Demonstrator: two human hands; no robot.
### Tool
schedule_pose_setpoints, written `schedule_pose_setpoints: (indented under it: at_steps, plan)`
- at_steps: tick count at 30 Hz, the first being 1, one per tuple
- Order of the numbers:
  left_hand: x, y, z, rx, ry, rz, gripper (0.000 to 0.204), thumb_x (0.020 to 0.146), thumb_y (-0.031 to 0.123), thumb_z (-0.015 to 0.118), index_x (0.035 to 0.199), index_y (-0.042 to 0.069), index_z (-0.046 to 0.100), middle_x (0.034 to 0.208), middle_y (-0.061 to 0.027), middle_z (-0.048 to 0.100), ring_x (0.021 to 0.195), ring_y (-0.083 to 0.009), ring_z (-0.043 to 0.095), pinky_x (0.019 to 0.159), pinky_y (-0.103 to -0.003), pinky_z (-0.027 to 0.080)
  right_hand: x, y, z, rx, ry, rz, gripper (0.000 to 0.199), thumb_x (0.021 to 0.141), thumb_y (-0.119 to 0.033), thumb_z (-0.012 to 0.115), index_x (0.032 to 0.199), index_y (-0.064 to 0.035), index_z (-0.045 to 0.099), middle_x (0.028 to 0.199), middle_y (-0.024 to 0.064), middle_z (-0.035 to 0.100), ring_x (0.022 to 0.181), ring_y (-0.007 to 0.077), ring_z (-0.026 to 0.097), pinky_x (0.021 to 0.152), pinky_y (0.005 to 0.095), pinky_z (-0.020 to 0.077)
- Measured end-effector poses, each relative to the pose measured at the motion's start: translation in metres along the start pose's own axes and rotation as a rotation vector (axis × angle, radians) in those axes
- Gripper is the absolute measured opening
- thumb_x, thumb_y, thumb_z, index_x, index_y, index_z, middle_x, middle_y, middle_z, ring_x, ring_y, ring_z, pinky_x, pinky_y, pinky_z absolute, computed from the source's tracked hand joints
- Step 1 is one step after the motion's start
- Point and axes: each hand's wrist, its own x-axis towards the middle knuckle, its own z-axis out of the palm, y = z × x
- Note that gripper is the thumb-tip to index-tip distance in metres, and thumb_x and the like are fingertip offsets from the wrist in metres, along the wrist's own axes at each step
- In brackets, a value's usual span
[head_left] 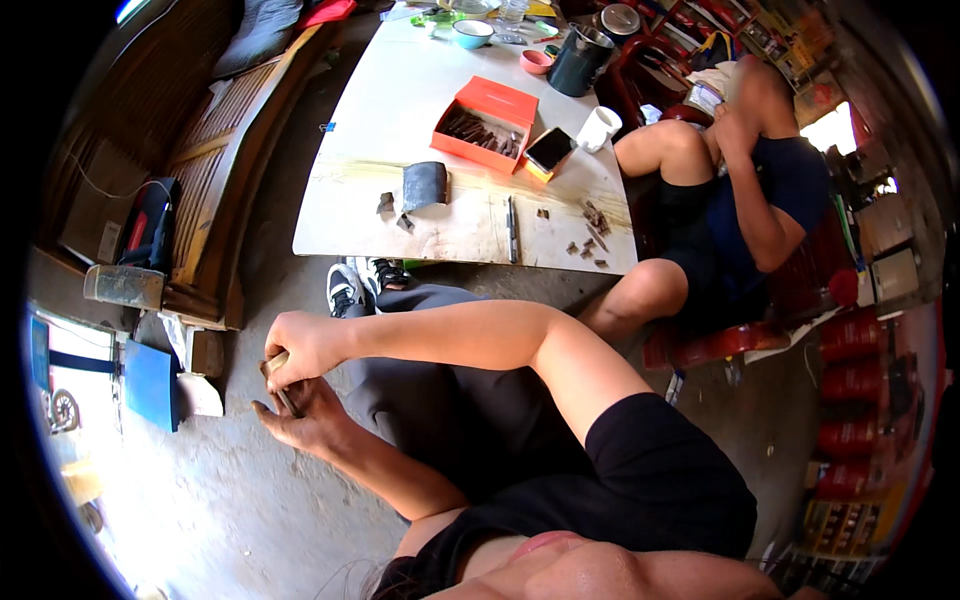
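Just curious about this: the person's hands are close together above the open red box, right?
Not above it: the head view shows the left hand and right hand close together away from the table, where the open red box sits.

Over my feed I make out a smooth white tabletop (375, 110), slatted wooden bench (222, 150), glossy phone (550, 148), matt black cloth sleeve (660, 455), matt-looking held tan piece (277, 363).

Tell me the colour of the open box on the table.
The open box is orange-red; the head view shows it best.
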Motion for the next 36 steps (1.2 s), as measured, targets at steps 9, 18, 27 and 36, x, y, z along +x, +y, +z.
schedule_pose_setpoints:
  at_steps: [9,18,27,36]
  plan:
    - [-0.012,0.007,0.006,0.048,-0.028,-0.024,0.057,0.093,0.04,0.038,0.125,-0.006,0.048,0.121,-0.0212,0.054,0.115,-0.0309,0.051,0.101,-0.042,0.039,0.0,-0.016,-0.004,-0.086,-0.022,0.045,0.033,0.072,-0.029,0.071,0.078,0.0032,0.066,0.067,0.0154,0.063,0.062,0.0206,0.06,0.058,0.0322,0.0455]
    - [-0.007,0.006,0.008,-0.001,0.072,-0.009,0.055,0.093,0.039,0.041,0.124,-0.005,0.05,0.117,-0.0193,0.057,0.11,-0.0289,0.055,0.095,-0.041,0.043,0.001,-0.012,-0.003,0.008,0.001,0.03,0.031,0.073,-0.028,0.07,0.075,0.0021,0.065,0.065,0.0169,0.061,0.059,0.0256,0.06,0.056,0.0353,0.0453]
    - [0.002,0.001,-0.003,-0.002,-0.048,-0.051,0.058,0.089,0.038,0.046,0.123,-0.009,0.046,0.121,-0.0205,0.054,0.113,-0.0309,0.052,0.097,-0.041,0.042,-0.001,-0.003,0.002,-0.08,0.038,0.013,0.033,0.069,-0.029,0.072,0.074,0.0025,0.064,0.069,0.0191,0.063,0.064,0.028,0.063,0.057,0.037,0.0456]
    - [-0.026,-0.001,0.031,0.025,0.102,0.069,0.057,0.091,0.035,0.04,0.128,-0.008,0.044,0.126,-0.0209,0.052,0.119,-0.0316,0.049,0.102,-0.044,0.038,-0.005,0.001,-0.004,-0.061,-0.009,0.025,0.044,0.073,-0.039,0.07,0.07,0.0043,0.061,0.062,0.0196,0.059,0.056,0.0262,0.058,0.051,0.038,0.041]
